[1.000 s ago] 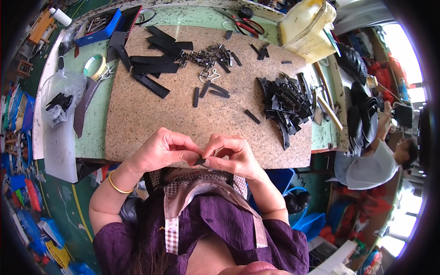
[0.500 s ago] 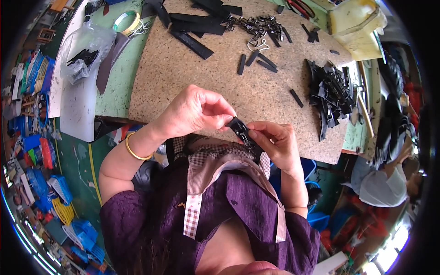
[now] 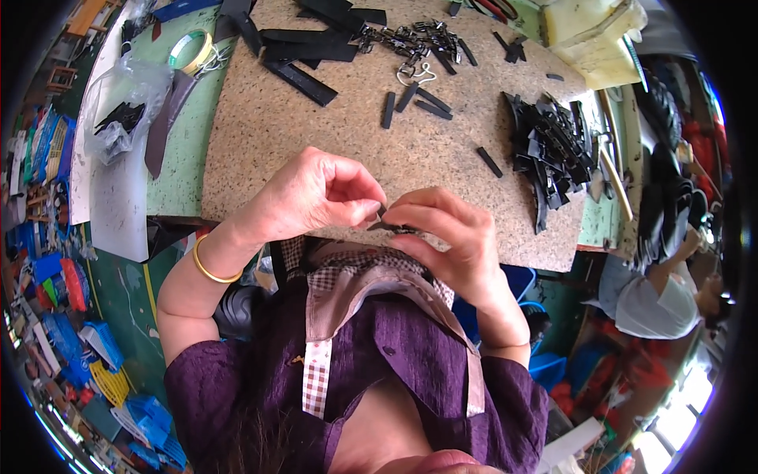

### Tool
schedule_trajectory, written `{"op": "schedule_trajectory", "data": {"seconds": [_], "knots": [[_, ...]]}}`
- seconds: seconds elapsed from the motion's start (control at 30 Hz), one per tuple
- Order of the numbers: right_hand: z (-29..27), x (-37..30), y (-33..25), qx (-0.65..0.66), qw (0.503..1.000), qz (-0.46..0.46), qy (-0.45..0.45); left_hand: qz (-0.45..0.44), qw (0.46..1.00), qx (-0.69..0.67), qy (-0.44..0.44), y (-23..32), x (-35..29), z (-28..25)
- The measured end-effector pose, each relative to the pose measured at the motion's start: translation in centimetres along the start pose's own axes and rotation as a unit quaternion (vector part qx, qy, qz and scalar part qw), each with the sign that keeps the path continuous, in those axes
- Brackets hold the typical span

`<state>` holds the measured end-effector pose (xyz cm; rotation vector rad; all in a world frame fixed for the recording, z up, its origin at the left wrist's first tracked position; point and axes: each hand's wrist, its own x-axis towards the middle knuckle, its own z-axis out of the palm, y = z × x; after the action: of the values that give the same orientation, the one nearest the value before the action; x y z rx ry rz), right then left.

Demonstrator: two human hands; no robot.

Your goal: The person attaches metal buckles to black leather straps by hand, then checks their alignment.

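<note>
Above the near edge of the speckled board [image 3: 316,134], a short black strip with a dark metal buckle [image 3: 392,228] is held between both hands. My left hand [image 3: 320,193] pinches its left end with thumb and fingertips. Curled around the other end, my right hand [image 3: 458,237] grips it and partly hides it. Loose short black strips [image 3: 433,109] lie on the board beyond my hands. A single strip [image 3: 489,162] rests to their right, beside a heap of black strips with buckles [image 3: 553,150].
Far back are a pile of metal buckles [image 3: 414,43], a white cord [image 3: 418,75] and long black strips [image 3: 304,49]. A plastic bag [image 3: 130,118] and tape roll [image 3: 189,51] lie left. A yellowish container [image 3: 592,39] stands back right. Another person [image 3: 655,304] sits right.
My right hand has risen and turned, its fingers now over the buckled strip. The strip has tipped from steeply slanted to nearly flat. The whole view has shifted slightly.
</note>
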<state>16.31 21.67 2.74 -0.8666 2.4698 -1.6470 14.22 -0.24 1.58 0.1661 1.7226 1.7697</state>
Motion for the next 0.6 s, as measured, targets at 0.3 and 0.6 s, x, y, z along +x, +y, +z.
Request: {"op": "schedule_trajectory", "data": {"seconds": [0.3, 0.6], "knots": [[-0.2, -0.6, -0.2, -0.149, 0.989, -0.013, -0.019, 0.190, 0.968, 0.151, 0.061, 1.2, 0.6, 2.3], [1.9, -0.1, 2.3, 0.494, 0.809, 0.276, 0.159, 0.127, 0.960, -0.240, 0.068, -4.6, 0.2, 5.3]]}}
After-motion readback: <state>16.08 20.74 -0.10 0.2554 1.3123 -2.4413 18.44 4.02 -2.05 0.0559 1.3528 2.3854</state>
